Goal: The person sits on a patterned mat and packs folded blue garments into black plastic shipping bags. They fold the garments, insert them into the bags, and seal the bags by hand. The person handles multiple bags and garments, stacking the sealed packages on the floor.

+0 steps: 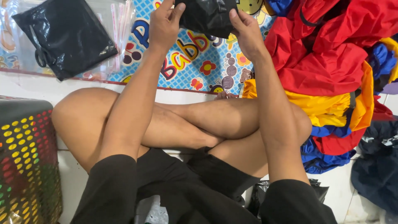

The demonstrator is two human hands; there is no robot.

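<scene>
I sit cross-legged on the floor. My left hand [163,25] and my right hand [244,31] are stretched out in front of me, both gripping a folded black shiny garment [207,16] by its lower edge, near the top of the view. The garment hangs over a blue patterned mat [195,62] with colourful letters and cartoon figures. Its upper part is cut off by the frame's edge.
A folded black garment [66,35] lies on a stack of clear plastic bags [118,25] at the top left. A heap of red, yellow and blue garments [331,70] fills the right. A perforated dark basket [27,161] stands at the left. Dark cloth [377,166] lies at lower right.
</scene>
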